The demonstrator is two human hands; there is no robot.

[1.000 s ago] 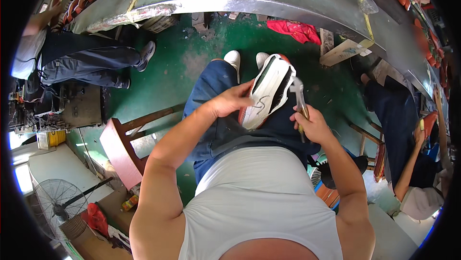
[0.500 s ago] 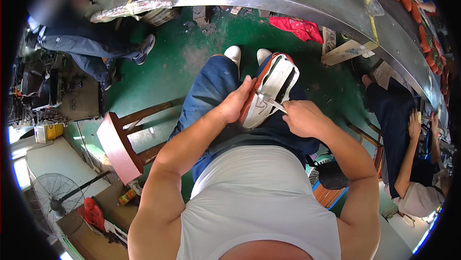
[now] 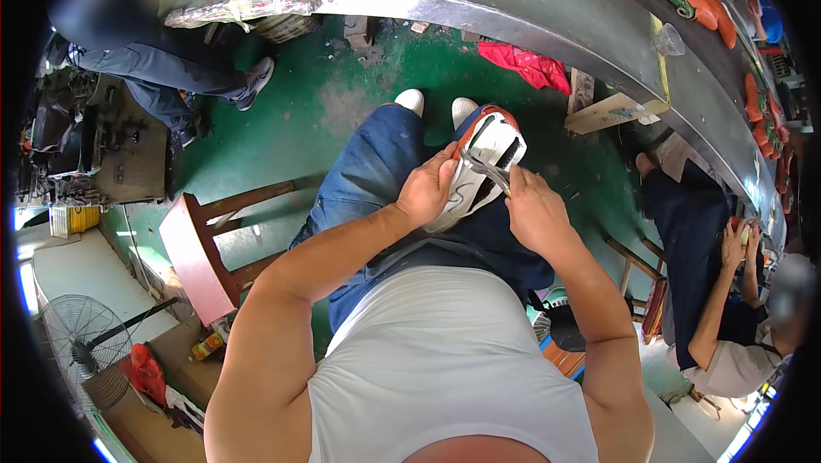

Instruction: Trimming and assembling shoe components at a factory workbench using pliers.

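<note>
A shoe [image 3: 455,204] lies sole up across my thighs, with an orange-red upper round its edge and a white underside that has dark openings near the toe. My left hand [image 3: 428,191] is closed on its left side, thumb on the white underside. In my right hand [image 3: 534,211] are metal pincers [image 3: 492,171], gripped by the handles. Their head meets the left edge of the white underside, close to my left fingertips. I cannot tell whether the jaws are closed on the edge.
A long metal bench [image 3: 410,3] curves across the far side, with orange shoes [image 3: 697,1] on it at right. A pink-topped stool [image 3: 198,259] stands at left, a fan [image 3: 84,347] lower left. One person stands far left; another sits at right, hands on something small. Red cloth [image 3: 526,65] lies under the bench.
The pincers' head has shifted slightly toward the toe along the edge. My left hand has slid toward the heel, its thumb now lying over the white underside. Shoes on the bench appear in different places.
</note>
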